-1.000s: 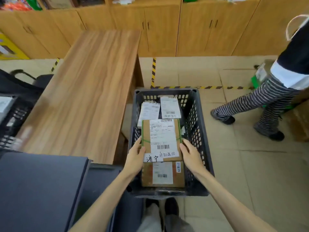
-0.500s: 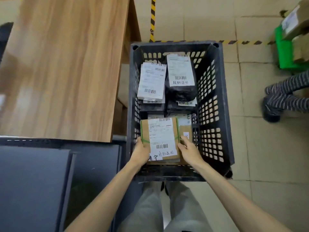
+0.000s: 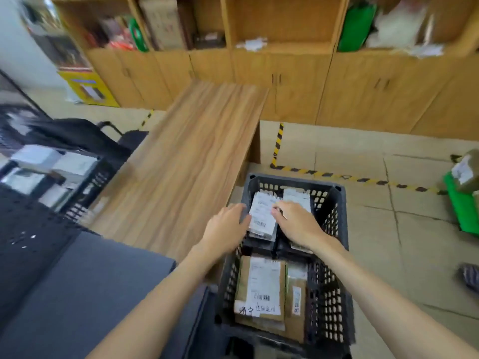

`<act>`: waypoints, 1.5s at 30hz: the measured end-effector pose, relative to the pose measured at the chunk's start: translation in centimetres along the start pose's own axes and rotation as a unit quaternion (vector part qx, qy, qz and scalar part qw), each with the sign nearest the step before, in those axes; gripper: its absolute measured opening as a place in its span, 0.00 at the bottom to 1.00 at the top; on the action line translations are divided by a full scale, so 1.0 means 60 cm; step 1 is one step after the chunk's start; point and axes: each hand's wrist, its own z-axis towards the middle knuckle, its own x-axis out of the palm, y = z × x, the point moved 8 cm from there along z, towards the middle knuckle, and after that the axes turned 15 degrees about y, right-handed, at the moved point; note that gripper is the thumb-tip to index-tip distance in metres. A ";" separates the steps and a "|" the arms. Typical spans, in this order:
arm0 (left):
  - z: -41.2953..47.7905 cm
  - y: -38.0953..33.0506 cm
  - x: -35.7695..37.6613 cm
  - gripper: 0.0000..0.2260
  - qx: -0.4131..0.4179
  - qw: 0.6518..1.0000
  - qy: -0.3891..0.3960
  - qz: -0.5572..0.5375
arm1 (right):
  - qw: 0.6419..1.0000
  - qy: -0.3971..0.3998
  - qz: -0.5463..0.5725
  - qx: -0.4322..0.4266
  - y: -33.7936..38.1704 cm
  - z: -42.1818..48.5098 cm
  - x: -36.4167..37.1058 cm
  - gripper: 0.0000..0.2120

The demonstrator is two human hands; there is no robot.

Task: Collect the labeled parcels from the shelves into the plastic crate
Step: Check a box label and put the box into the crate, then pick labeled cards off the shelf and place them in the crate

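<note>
The dark plastic crate stands on the floor in front of me. At its near end lies a brown cardboard parcel with a white label and handwriting, nothing touching it. At its far end lie black bag parcels with white labels. My left hand hovers with relaxed fingers by the left edge of one label. My right hand hangs loosely curled above the neighbouring labelled parcel and hides most of it. Neither hand visibly holds anything; the picture is blurred.
A long wooden table runs along the crate's left side. Wooden shelves with goods line the back wall. Another black crate with parcels sits at left, a green bin at right. A person's shoe shows at the right edge.
Both hands have let go of the cardboard parcel, which now lies in the crate's near end, and have moved forward over the far parcels. The view has tilted up to the shelves.
</note>
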 end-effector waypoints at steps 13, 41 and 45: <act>-0.470 0.118 -0.166 0.19 -0.246 0.933 -0.229 0.128 | 0.883 0.010 -0.259 -0.390 0.455 -0.107 0.044 0.19; -1.931 0.060 0.601 0.18 -0.770 0.543 -0.329 -0.064 | 0.410 0.270 -0.255 -0.834 0.874 -1.427 0.962 0.19; -2.030 0.038 0.681 0.19 -0.789 0.505 -0.338 -0.090 | 0.370 0.282 -0.256 -0.847 0.869 -1.553 1.036 0.18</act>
